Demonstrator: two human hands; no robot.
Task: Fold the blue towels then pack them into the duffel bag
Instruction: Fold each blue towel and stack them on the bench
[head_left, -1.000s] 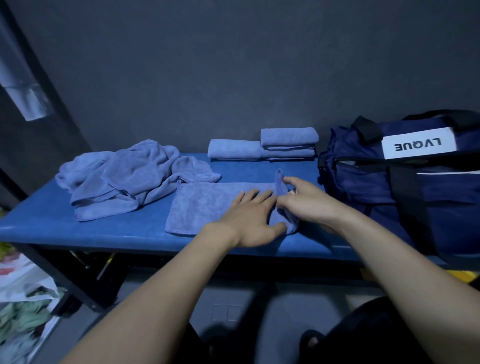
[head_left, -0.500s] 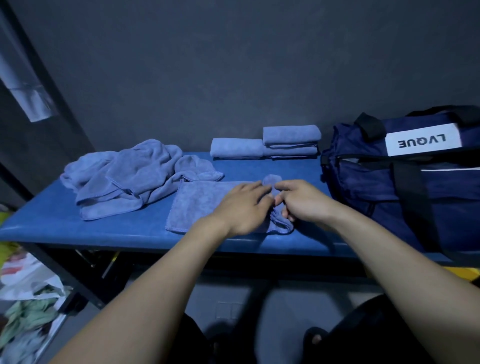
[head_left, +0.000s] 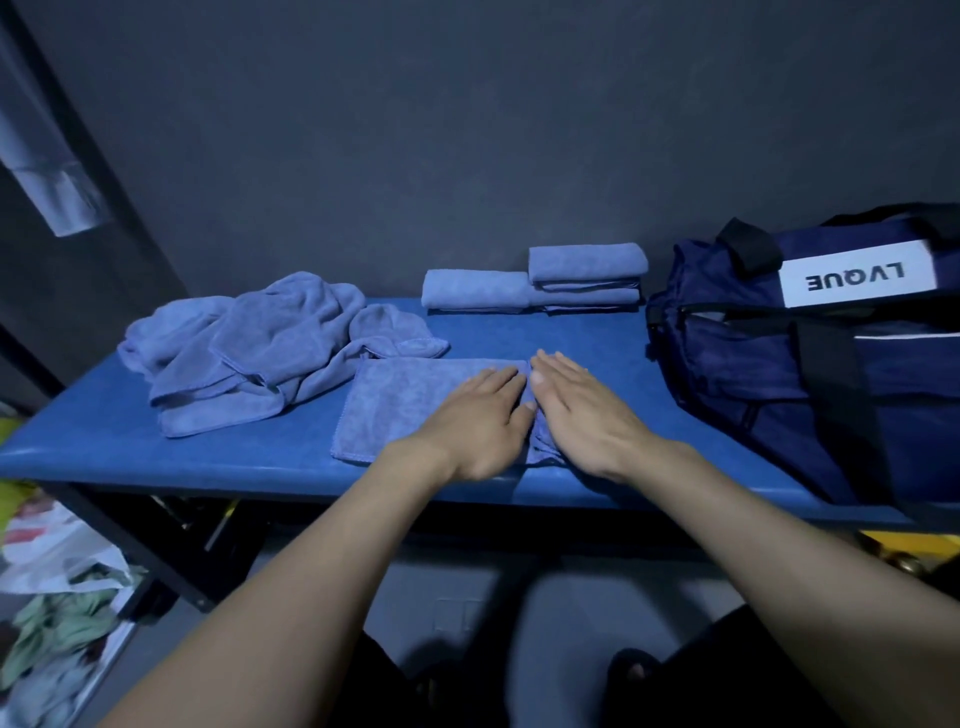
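A blue towel (head_left: 400, 402) lies flat on the blue table (head_left: 104, 447), its right part hidden under my hands. My left hand (head_left: 475, 421) rests flat on it with straight fingers. Just beside it, my right hand (head_left: 584, 410) presses flat on the towel's right end. A heap of unfolded blue towels (head_left: 260, 348) sits at the left. Folded blue towels (head_left: 535, 286) are stacked at the back against the wall. The navy duffel bag (head_left: 810, 374) with a white label stands at the right, its top zip partly open.
A dark wall rises close behind the table. The table's front edge runs just below my wrists. On the floor at the lower left lie plastic bags with cloth (head_left: 57, 597). Something yellow (head_left: 904, 545) shows under the table at the right.
My right hand let go of the towel's raised right end and laid it down. Both hands now lie flat side by side on the towel.
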